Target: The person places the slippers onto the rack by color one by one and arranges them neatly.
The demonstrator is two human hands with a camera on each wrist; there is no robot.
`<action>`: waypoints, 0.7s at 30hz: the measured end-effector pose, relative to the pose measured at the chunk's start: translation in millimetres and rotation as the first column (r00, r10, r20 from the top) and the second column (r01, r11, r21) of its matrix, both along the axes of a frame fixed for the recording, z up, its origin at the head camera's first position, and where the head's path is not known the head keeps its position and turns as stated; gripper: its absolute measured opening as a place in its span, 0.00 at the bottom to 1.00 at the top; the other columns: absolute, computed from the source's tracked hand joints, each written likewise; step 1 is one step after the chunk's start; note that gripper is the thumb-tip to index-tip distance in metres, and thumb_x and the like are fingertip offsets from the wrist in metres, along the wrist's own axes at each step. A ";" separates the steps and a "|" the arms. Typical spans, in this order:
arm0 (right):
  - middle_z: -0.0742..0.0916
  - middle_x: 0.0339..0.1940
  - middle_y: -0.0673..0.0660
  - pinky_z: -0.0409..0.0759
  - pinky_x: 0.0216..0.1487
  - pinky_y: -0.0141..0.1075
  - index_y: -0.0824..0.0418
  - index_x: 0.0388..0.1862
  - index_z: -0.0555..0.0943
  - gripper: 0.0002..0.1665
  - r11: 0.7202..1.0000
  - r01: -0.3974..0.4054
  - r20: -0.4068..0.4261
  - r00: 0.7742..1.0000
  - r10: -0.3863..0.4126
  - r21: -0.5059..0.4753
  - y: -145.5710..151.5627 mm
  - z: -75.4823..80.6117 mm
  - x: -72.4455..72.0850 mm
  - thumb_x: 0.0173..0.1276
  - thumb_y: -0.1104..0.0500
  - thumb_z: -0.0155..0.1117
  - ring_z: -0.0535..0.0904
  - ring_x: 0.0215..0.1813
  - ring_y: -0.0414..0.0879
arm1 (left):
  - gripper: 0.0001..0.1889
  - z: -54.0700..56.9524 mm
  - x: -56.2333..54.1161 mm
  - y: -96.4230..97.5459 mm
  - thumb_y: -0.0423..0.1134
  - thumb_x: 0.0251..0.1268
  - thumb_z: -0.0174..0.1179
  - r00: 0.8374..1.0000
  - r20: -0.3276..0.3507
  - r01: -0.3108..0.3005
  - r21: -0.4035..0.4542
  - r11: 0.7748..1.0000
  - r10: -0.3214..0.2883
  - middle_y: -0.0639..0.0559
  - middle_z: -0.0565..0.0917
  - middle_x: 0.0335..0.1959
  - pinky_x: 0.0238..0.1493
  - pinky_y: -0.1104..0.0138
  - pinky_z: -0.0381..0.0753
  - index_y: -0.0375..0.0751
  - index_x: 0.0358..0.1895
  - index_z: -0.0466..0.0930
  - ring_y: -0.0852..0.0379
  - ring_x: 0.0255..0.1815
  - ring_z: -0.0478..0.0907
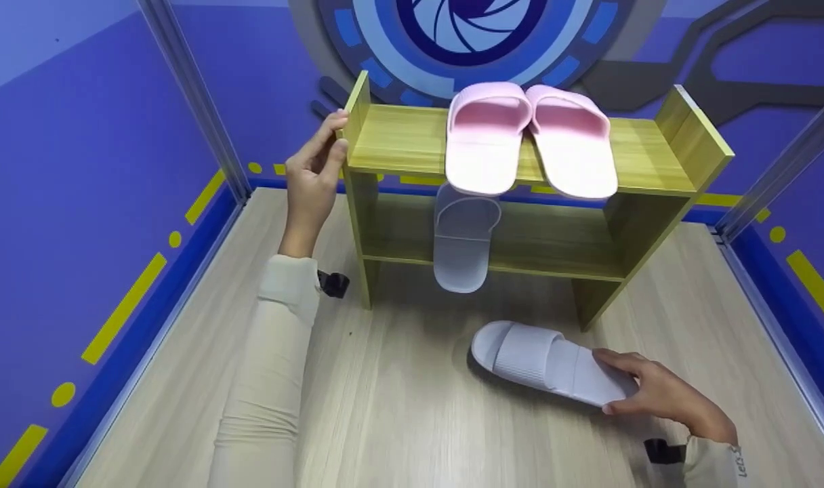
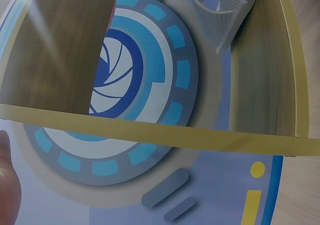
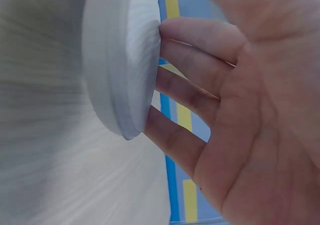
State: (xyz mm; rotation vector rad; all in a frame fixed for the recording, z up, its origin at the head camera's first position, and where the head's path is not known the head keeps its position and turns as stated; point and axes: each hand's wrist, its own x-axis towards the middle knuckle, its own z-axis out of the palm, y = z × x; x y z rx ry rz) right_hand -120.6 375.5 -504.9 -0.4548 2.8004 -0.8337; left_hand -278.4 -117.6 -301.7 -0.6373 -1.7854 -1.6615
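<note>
A two-tier wooden shoe rack point(image 1: 561, 240) stands against the back wall. My left hand point(image 1: 314, 173) grips the top of its left side panel, thumb toward the front; in the left wrist view only part of the thumb point(image 2: 7, 180) shows. With thumb and fingers, my right hand point(image 1: 663, 393) holds a light grey slipper point(image 1: 588, 373) by its heel end, toe pointing left. The slipper is at floor level in front of the rack; whether it touches the floor I cannot tell. In the right wrist view, the fingers point(image 3: 195, 65) lie against the heel edge point(image 3: 112, 75).
A pair of pink slippers point(image 1: 486, 159) sits side by side on the top shelf. Another grey slipper point(image 1: 461, 264) lies on the lower shelf, its heel overhanging the front edge. Blue-purple walls point(image 1: 100, 169) enclose the wood-patterned floor point(image 1: 385, 407) on three sides.
</note>
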 end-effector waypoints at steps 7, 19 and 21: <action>0.78 0.65 0.62 0.73 0.52 0.21 0.58 0.68 0.72 0.52 1.000 -0.011 -0.008 1.000 0.011 0.022 -0.1 14.5 -1.6 0.43 0.43 0.80 0.72 0.61 0.42 | 0.17 -14.2 -19.2 -4.8 0.29 0.69 0.54 1.000 -0.020 0.013 0.009 1.000 -0.012 0.40 0.76 0.63 0.65 0.62 0.72 0.29 0.59 0.76 0.55 0.67 0.72; 0.79 0.64 0.62 0.75 0.49 0.23 0.56 0.67 0.73 0.52 1.000 -0.025 -0.053 0.998 0.025 0.009 -0.9 37.5 0.1 0.42 0.44 0.81 0.68 0.59 0.29 | 0.17 -15.8 -20.4 -4.7 0.30 0.70 0.53 0.999 -0.031 0.007 0.009 1.000 -0.007 0.41 0.77 0.63 0.59 0.67 0.76 0.30 0.59 0.76 0.55 0.66 0.73; 0.78 0.65 0.62 0.75 0.49 0.24 0.55 0.68 0.72 0.52 1.000 -0.014 -0.036 0.999 0.015 0.014 -1.0 42.0 0.4 0.43 0.43 0.80 0.69 0.59 0.32 | 0.17 -14.1 -18.7 -3.5 0.29 0.69 0.53 1.000 -0.015 0.004 0.015 1.000 -0.004 0.39 0.76 0.63 0.62 0.66 0.75 0.28 0.59 0.76 0.54 0.67 0.72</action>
